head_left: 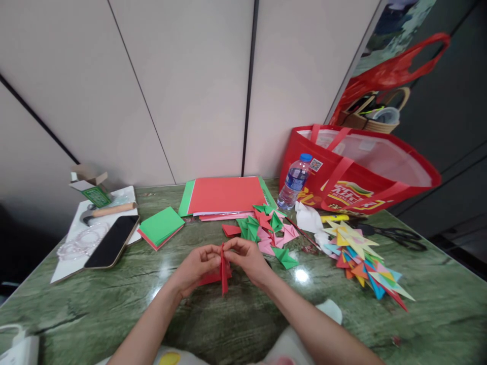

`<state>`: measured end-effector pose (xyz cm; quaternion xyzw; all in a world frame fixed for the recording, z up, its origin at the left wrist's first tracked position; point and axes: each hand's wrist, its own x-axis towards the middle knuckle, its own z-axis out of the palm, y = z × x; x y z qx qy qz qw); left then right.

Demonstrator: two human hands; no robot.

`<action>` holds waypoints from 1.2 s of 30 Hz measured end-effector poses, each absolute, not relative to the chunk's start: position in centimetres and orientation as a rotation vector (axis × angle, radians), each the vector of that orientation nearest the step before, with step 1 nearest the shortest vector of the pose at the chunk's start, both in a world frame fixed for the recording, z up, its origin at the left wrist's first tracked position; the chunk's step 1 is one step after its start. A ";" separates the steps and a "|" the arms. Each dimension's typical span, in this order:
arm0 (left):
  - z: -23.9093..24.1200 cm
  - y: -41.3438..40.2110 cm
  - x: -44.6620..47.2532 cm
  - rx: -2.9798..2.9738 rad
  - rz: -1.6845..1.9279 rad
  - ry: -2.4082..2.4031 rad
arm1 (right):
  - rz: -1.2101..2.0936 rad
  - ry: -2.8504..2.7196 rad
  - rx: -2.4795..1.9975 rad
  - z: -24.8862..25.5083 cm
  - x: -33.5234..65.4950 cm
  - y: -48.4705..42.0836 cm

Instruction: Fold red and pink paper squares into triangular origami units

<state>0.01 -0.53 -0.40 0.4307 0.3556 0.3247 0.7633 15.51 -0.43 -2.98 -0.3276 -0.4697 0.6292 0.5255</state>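
Note:
Between my two hands, over the near middle of the table, stands a folded piece of red paper [224,281]. My left hand [201,266] pinches its upper left side. From the right, the fingertips of my right hand [245,256] close on its top edge. Another flat red part shows low behind my left fingers; whether it belongs to the same piece I cannot tell. Just beyond my right hand lies a loose pile of folded paper pieces [249,229] in green, red and pink.
Green and red paper squares [162,226], a phone [113,242] and a wooden-handled tool [110,210] lie left. Large coloured sheets [228,195] rest against the wall. Rightward are a water bottle [294,183], a red bag [380,175], black scissors [395,234] and colourful pointed paper shapes [365,258].

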 end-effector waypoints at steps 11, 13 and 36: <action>-0.4 -0.2 0.0 1.174 0.830 1.111 | 1.460 -1.151 -0.936 -3.4 15.3 -0.3; -0.4 -0.2 0.1 1.169 0.840 1.133 | 1.463 -1.168 -0.981 -3.7 15.3 -0.2; 0.0 -0.4 0.2 0.963 0.757 1.098 | 1.818 -0.785 -0.997 -3.9 15.5 -0.1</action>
